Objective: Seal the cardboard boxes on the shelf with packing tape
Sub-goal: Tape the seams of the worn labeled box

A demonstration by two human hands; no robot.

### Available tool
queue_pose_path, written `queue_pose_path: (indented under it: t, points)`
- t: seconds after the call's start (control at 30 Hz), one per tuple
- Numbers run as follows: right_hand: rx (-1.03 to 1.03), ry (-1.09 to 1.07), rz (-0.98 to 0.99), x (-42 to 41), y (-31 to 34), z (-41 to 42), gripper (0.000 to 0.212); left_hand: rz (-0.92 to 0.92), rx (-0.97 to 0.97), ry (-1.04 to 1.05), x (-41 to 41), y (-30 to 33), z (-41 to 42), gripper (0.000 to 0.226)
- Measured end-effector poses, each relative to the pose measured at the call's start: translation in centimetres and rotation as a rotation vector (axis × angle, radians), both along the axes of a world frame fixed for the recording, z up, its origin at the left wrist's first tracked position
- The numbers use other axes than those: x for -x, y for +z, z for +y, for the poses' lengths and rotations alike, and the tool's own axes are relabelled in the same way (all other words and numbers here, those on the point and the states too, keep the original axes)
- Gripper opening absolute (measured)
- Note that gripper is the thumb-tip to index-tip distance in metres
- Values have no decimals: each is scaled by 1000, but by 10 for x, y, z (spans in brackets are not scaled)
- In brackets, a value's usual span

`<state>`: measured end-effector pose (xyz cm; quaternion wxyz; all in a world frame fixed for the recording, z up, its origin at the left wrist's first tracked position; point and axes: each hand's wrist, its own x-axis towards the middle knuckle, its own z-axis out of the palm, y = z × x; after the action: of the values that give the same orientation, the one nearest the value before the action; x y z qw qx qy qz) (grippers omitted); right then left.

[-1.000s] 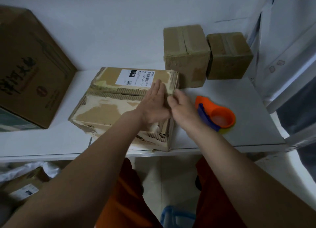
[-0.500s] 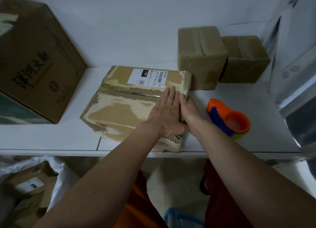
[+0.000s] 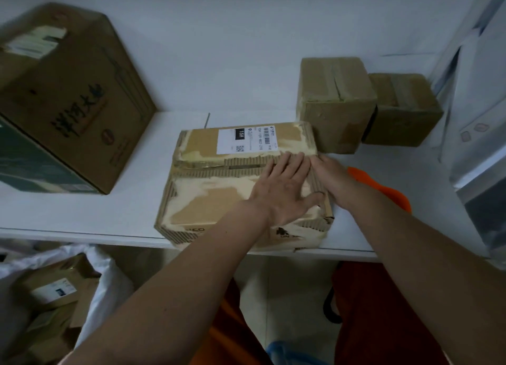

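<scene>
A worn cardboard box [image 3: 219, 189] with a white shipping label lies flat on the white shelf [image 3: 82, 216], near its front edge. My left hand [image 3: 284, 189] presses flat on the box's top near the right end, fingers straight across the flap seam. My right hand [image 3: 330, 177] rests against the box's right edge, fingers extended along the side. An orange tape dispenser [image 3: 383, 189] lies on the shelf just right of the box, partly hidden behind my right forearm.
A large printed carton [image 3: 68, 99] stands at the left. Two small taped boxes [image 3: 336, 104] [image 3: 402, 109] sit against the back wall at the right. Below the shelf at the left, a white bag holds more parcels [image 3: 54, 296].
Both hands have slid along the box's right end, staying pressed on it. The view has shifted, so the box sits lower and more central in the frame.
</scene>
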<state>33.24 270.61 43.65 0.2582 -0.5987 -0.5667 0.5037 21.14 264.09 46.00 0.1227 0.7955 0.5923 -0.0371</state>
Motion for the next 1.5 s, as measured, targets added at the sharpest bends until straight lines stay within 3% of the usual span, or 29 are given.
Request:
queue_pose_path:
  t: [0.1,0.2,0.27,0.37,0.47,0.6,0.8,1.0,1.17,1.5]
  points:
    - [-284,-58,-374,19,8,-12,45,-4,-37,21,10,-3,-5,66]
    - [-542,160,-440,45,15,-29,39,60,-86,7,30,-4,-5,64]
    - [-469,343,-434,62,15,-39,46,105,-87,-12,44,-6,-7,68]
    - [-402,412,-471,71,10,-41,59,90,-64,-12,59,-6,-10,70]
    - [-409,476,-628,70,8,-43,65,33,-39,71,78,-6,-14,63]
    - [-486,544,-839,68,5,-46,71,87,-42,137,123,-4,-27,64]
    - [-489,549,-858,70,10,-51,71,123,-55,389,177,-3,-49,76]
    - [-460,492,-891,93,20,-60,69,74,9,601,164,-1,-46,80]
    - [-583,743,-782,146,22,-75,55,185,-68,412,155,-5,-43,67]
    - [-520,643,-871,81,20,-59,56,146,-36,545,145,-6,-41,77]
